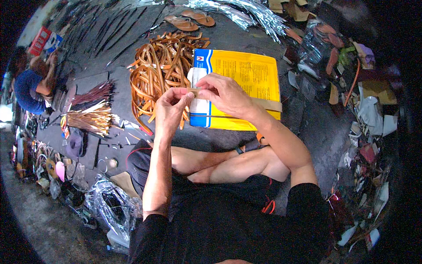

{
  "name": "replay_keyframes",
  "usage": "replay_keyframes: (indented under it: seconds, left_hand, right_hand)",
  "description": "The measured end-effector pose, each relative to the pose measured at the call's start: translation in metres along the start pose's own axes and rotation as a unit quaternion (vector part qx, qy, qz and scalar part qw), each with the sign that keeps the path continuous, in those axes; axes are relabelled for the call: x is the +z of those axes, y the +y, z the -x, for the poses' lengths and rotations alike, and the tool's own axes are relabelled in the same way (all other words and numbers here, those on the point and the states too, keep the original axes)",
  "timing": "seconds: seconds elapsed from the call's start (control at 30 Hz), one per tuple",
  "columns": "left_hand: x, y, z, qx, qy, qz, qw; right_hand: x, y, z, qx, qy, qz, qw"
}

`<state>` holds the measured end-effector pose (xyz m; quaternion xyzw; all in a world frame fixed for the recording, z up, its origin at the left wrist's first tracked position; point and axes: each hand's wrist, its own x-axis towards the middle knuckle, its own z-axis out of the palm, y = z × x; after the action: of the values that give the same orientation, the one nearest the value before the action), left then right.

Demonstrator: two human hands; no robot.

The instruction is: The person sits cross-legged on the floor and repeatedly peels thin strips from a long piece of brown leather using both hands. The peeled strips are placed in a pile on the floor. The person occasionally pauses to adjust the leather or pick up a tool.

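Gry floor (323,141) w/ brn strips (165,66)

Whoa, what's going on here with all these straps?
Someone's left hand and right hand are pinching a small tan strip together. They hold it over a yellow-and-blue board. A tangled pile of shiny brown straps lies next to the board, on its left. Another person in blue is farther off to the left.

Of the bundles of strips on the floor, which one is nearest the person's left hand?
The tangled, looping orange-brown heap, close beside the left hand; the silvery bundle and the tan bundle lie farther off.
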<state>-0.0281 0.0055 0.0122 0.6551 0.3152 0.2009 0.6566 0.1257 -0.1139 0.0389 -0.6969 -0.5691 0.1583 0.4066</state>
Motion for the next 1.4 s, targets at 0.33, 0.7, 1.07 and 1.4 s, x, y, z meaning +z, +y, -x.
replay_keyframes:
  seconds: [0.33, 0.7, 1.07, 1.4]
  left_hand:
    - [0.006, -0.012, -0.005, 0.007, 0.022, 0.030, 0.999]
    - [0.014, -0.019, -0.012, -0.091, 0.024, 0.184, 0.978]
    - [0.017, -0.021, -0.004, -0.026, 0.048, 0.139, 0.989]
    - [0.009, -0.055, -0.015, -0.111, 0.015, 0.346, 0.932]
  right_hand:
    - [0.007, 0.020, 0.000, -0.108, 0.026, 0.028, 0.993]
    - [0.016, 0.008, -0.001, -0.132, 0.045, 0.111, 0.984]
    - [0.020, 0.011, -0.005, -0.133, 0.065, 0.095, 0.984]
    - [0.016, 0.009, 0.001, -0.108, 0.046, 0.060, 0.991]
